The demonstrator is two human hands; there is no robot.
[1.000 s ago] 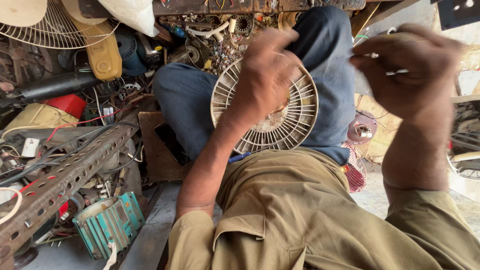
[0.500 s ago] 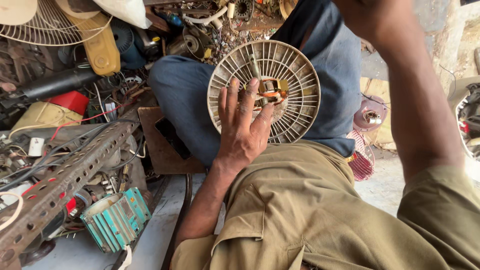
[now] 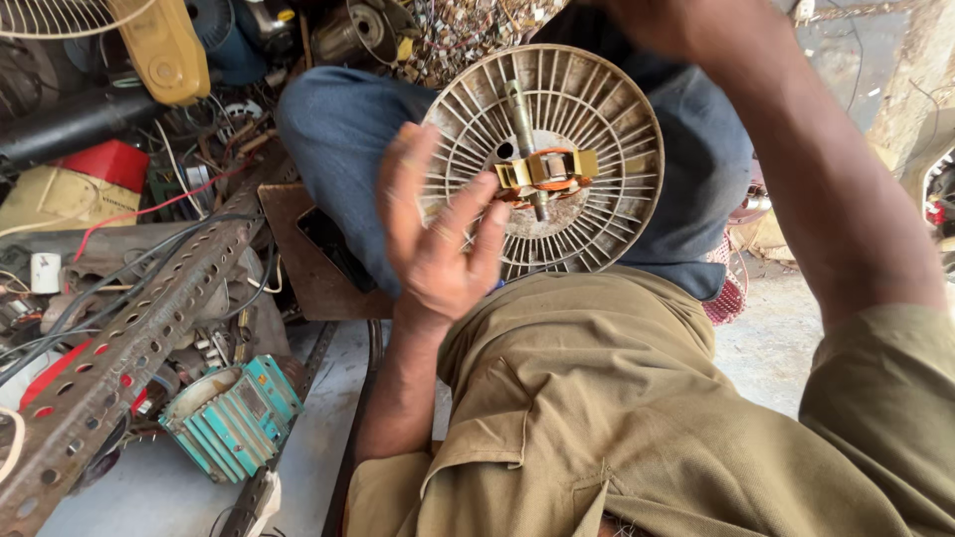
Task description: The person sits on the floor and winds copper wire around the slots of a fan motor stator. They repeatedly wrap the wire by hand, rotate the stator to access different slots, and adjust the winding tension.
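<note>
— What's on your lap?
— A round, ribbed cream plastic fan housing (image 3: pixel 587 129), motor with copper windings (image 3: pixel 545 171) at centre, steel shaft (image 3: pixel 520 114) pointing up-left.
— Your hands?
— Your left hand (image 3: pixel 438 234) hovers before it, fingers spread, empty. The right hand is out of view above.

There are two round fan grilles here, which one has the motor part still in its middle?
The cream plastic grille on the person's lap, beside the left hand; a shaft and copper-wound motor sit at its centre. The wire grille at top left shows none.
</note>
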